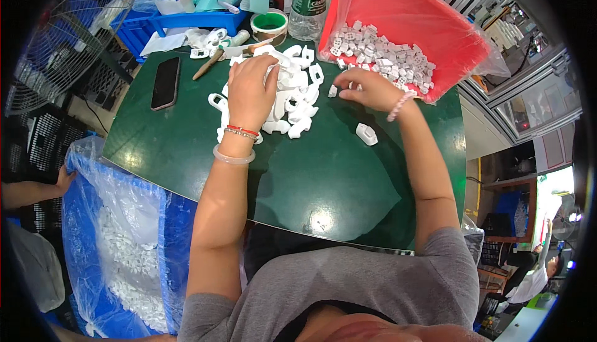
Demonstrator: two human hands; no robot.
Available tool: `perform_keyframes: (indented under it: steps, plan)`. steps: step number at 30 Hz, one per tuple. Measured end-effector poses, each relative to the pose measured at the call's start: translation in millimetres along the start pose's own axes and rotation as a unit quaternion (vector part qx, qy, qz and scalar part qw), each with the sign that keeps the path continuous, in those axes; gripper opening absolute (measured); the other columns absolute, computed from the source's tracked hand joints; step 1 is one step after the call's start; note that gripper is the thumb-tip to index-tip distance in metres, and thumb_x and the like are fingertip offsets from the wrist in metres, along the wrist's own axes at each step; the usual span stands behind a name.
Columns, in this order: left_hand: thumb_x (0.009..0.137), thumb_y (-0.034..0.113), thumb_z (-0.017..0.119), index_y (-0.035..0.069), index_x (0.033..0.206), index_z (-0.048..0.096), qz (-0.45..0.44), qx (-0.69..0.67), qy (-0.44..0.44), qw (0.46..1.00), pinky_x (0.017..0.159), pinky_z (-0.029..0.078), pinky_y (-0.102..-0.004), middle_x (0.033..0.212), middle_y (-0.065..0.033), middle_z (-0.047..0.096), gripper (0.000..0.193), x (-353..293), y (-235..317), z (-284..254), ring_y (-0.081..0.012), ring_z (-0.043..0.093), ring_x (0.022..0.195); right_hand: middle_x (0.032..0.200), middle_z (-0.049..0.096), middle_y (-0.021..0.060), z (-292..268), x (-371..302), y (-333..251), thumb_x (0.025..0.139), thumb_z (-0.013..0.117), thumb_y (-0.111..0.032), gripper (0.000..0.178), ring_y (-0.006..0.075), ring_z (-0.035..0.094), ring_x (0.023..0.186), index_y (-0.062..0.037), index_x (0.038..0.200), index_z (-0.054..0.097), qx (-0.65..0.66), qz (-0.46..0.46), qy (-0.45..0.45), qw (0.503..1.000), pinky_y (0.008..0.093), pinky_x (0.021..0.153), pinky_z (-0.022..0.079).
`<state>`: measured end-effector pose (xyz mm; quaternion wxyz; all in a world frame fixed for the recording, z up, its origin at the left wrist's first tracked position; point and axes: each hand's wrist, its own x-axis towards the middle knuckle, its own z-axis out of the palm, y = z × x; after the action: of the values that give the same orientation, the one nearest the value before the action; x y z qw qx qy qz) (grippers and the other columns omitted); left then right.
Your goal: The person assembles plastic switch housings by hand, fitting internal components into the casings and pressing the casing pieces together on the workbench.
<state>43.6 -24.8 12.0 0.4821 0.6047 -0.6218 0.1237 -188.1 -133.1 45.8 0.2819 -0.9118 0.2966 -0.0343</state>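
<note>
Shells [291,81], heaped on bench [305,174], apparently for ready reach, under left hand [250,90]: half-curled, grip hidden. Small part [333,91] on bench, just beside right hand [372,89]: loosely bent, hold unclear. Red bin [398,9] beyond, seemingly tilted for easy picking.

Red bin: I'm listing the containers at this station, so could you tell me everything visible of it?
The red bin looks like plastic, open-topped with broad walls. Clear film lines it and hangs over its right side. It sits at the far right of the green table and appears tipped toward the person, with small white parts heaped at its near end. The right hand overlaps its near edge in view; whether they touch is unclear.
</note>
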Motion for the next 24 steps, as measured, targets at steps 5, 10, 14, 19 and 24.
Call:
perform_keyframes:
  steps: [5,10,14,19,24]
  plan:
    - [0.079,0.013,0.057,0.007,0.09,0.059,-0.035,-0.024,0.014,0.999,0.086,0.036,-0.0412,0.092,-0.0088,0.061,0.013,1,-2,3,-0.0274,0.055,0.09,0.09,0.053,0.0111,21,29,7,0.073,0.063,-0.015,0.017,0.0266,0.054,0.085,-0.0048,0.087,0.06,-0.148,-0.003,0.006,0.989,0.0343,0.075,0.044]
    - [0.08,0.026,0.06,0.003,0.102,0.056,-0.054,-0.126,0.02,0.99,0.083,0.04,-0.0371,0.097,-0.0134,0.059,0.033,7,5,-7,-0.031,0.054,0.091,0.077,0.055,0.0039,-1,52,-32,0.084,0.057,-0.025,0.022,0.0139,0.052,0.07,-0.0031,0.086,0.058,0.108,-0.093,0.018,0.99,0.0265,0.062,0.043]
    - [0.079,0.03,0.061,0.003,0.12,0.045,-0.006,-0.16,-0.047,0.986,0.084,0.041,-0.0376,0.105,-0.0169,0.056,0.052,7,3,-7,-0.0316,0.053,0.094,0.065,0.051,-0.0024,-3,74,-73,0.085,0.055,-0.038,0.035,0.0039,0.045,0.056,-0.0033,0.085,0.058,0.334,-0.057,-0.035,0.94,0.0186,0.049,0.036]
    - [0.076,0.022,0.064,0.005,0.106,0.054,-0.093,-0.152,0.014,0.984,0.071,0.044,-0.0359,0.093,-0.0143,0.06,0.036,5,3,-9,-0.0298,0.057,0.083,0.064,0.051,-0.0029,12,92,-83,0.085,0.052,-0.045,0.044,0.0032,0.043,0.057,-0.0026,0.091,0.059,0.364,-0.013,0.026,0.931,0.0165,0.048,0.033]
    - [0.076,0.015,0.064,0.006,0.102,0.056,-0.141,-0.188,0.097,0.967,0.062,0.045,-0.0322,0.082,-0.0107,0.06,0.028,6,-2,-7,-0.0225,0.059,0.071,0.098,0.057,0.0124,36,98,-64,0.079,0.059,-0.03,0.027,0.0298,0.054,0.093,-0.0067,0.091,0.062,-0.108,-0.142,0.311,0.934,0.0383,0.08,0.043]
